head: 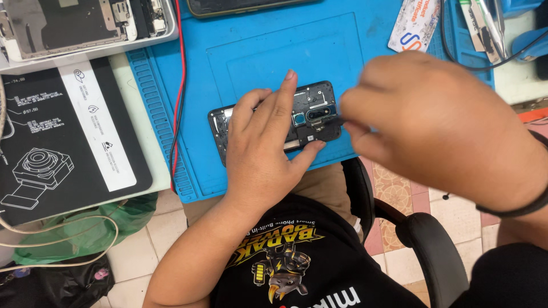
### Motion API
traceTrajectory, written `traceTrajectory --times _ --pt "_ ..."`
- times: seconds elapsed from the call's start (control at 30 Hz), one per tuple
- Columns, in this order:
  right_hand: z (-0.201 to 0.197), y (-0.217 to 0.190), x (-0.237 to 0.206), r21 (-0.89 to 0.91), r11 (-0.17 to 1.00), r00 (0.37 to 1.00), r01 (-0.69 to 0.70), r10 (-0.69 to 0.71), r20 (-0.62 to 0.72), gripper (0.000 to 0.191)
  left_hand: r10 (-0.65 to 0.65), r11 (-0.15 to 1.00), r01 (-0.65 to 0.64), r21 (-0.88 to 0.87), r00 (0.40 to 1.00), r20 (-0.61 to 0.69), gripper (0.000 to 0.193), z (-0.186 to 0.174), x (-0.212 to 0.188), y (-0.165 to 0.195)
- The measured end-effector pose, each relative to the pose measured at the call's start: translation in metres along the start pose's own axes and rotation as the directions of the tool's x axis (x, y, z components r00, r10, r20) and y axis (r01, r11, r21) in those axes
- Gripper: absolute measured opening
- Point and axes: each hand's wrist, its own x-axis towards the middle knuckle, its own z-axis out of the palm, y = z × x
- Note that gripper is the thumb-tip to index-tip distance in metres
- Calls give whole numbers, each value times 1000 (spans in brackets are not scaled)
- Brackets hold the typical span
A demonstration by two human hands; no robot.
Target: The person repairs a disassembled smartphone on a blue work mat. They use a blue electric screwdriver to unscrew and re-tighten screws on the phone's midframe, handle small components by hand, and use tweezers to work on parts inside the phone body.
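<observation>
blue work mat (354, 51) covered bench; opened phone (311, 117) lay back-up near mat's front edge, camera modules exposed. left hand (268, 154) lay flat over phone, fingers spread, pinning it. right hand (439, 125), blurred, pinched thin dark tool (335, 121), tip touching board beside cameras. step judged: working small part near cameras. next move calls for steady hold, light pressure on tip.
</observation>
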Motion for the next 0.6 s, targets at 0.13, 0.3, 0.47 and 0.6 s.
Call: traceTrajectory --times 0.13,0.3,0.47,0.6 --pt "-2 -19 9 -274 960 983 64 -13 184 20 5 1000 -5 19 1000 9 94 2 1 0" --pt "-7 1 15 -114 950 956 292 -288 52 25 1 1000 -1 -1 1000 16 99 -1 1 1" --pt "-14 1 18 -164 986 917 19 48 395 25 41 999 -41 -9 999 19 101 -5 -1 0" --pt "-17 -4 25 4 999 989 50 -50 140 23 97 994 -95 -44 994 43 104 -9 6 -7"
